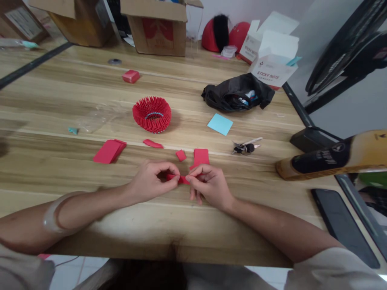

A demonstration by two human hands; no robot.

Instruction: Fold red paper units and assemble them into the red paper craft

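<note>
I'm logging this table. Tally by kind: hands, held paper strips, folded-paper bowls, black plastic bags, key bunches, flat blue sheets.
Left hand, right hand: 2
Held red paper strip: 1
Red folded-paper bowl: 1
Black plastic bag: 1
Key bunch: 1
Flat blue sheet: 1
Total: 7

Keys (249, 148), phone (344, 225), black bag (222, 96)

Folded strip (184, 180): plain red
Sheet stack (105, 152): plain red
Paper bowl (152, 108): red, light-blue ring inside
Flat sheet (220, 124): plain light blue
Plastic bag (225, 94): black
Phone (344, 225): black
Nearer sticky-note box (272, 72): white, reddish lettering, red base
Container (332, 156): amber-yellow, dark band, pale lettering
Tabletop (90, 225): pale tan, streaked with brown grain
</note>
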